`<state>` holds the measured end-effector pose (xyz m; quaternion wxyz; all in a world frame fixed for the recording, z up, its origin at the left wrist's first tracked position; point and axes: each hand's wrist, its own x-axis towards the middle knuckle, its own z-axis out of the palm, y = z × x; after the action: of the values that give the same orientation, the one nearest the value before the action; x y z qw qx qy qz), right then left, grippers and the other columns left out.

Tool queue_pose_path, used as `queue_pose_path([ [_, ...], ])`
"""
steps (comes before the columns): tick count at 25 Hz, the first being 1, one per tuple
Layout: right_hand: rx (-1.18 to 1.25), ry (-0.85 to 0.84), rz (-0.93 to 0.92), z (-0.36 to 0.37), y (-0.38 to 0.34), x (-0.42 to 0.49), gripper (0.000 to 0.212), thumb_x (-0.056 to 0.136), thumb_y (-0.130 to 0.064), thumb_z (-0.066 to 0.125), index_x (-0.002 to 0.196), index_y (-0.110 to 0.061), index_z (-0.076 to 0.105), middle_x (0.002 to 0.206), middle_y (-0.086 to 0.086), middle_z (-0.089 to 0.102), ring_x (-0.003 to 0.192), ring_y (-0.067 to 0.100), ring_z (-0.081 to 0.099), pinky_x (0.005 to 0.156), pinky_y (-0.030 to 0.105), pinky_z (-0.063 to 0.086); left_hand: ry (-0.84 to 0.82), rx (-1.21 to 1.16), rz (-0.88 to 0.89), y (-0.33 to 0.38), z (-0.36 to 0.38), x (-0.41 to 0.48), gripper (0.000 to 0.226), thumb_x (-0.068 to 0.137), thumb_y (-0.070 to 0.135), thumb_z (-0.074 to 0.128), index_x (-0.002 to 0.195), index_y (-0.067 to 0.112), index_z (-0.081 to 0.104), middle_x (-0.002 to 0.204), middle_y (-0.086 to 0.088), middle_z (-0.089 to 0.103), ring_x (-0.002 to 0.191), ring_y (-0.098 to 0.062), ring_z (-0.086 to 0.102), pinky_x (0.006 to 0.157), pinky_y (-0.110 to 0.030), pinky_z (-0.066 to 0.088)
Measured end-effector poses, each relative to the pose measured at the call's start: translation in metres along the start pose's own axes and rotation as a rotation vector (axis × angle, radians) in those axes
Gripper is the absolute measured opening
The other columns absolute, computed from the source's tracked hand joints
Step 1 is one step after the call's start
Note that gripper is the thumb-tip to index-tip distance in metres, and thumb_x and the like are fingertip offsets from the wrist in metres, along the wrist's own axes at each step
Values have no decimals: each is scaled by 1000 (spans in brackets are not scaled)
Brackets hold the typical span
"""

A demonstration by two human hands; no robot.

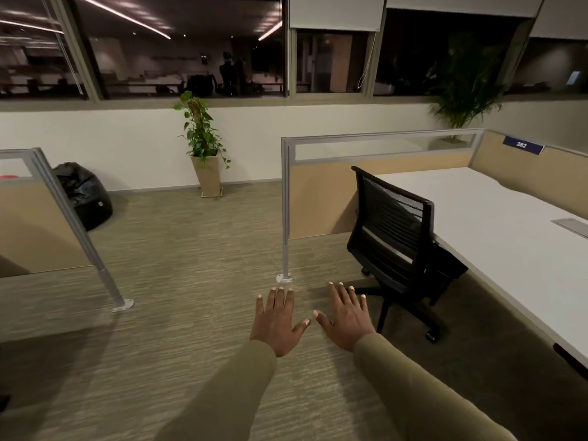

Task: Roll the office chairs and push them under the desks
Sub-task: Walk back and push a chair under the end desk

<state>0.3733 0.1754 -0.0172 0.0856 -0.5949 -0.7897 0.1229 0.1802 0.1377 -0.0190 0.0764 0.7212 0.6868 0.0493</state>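
I held my left hand (pixel 276 323) and right hand (pixel 345 316) flat, fingers spread, empty. The black mesh office chair (pixel 399 237) sat tucked against the white desk (pixel 496 218), whose partition bore a blue label (pixel 523 145), seemingly "382".

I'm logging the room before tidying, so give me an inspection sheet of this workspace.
Surface: white desk bare except a grey flat panel at its right edge.
Job's things: one black chair, seat partly under the desk.
Clutter: black beanbag by the wall.
Grips: left hand and right hand open, holding nothing.
Cables: nothing seen.
Surroundings: carpet, divider, potted plant, dark windows.
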Motion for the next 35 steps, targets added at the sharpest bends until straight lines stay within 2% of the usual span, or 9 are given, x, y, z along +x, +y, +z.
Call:
queue_pose_path([
  [9,-27,-26,36,-8,42,147,88,96,-70,31,160,-20,-4,169,11,2,155,32,-4,124,54,-2,-16,-34,45,-16,10,162,87,101,68,26,163,14,-1,172,-11,-2,158,-28,-8,125,-56,-6],
  [17,-49,28,166,-33,62,320,86,97,-69,28,160,-21,-6,169,9,0,155,31,-4,124,53,-4,-11,-17,182,-50,3,362,85,102,65,30,163,15,2,172,-11,4,158,-28,-3,126,-55,-5],
  [21,-12,54,180,-36,73,377,86,97,-70,28,160,-22,-3,169,9,2,155,30,-4,123,51,-6,-106,-10,254,-52,17,432,84,102,64,32,163,14,1,171,-12,2,158,-30,-4,125,-55,-5],
  [25,-71,93,175,-48,97,425,85,97,-70,28,160,-21,-1,169,9,6,155,28,-2,125,49,-4,-112,-28,334,-38,23,496,85,101,66,32,163,16,0,172,-10,1,158,-29,-4,126,-56,-4],
  [29,-115,209,196,-75,133,485,84,97,-70,26,160,-21,4,168,9,10,155,28,2,123,47,-4,-37,-63,370,-11,11,579,90,97,75,17,163,16,5,171,-10,6,158,-29,0,126,-54,-3],
  [32,-118,299,253,-99,167,525,82,97,-70,25,160,-22,5,168,9,10,155,28,3,124,48,-3,30,-101,383,17,-6,642,87,98,73,21,162,16,10,170,-12,11,157,-30,7,125,-53,0],
  [35,-135,315,333,-120,200,551,86,94,-75,15,160,-22,5,168,9,10,155,28,3,125,51,0,90,-115,463,53,-30,698,86,97,72,20,162,15,11,170,-14,13,157,-32,9,126,-53,4],
])
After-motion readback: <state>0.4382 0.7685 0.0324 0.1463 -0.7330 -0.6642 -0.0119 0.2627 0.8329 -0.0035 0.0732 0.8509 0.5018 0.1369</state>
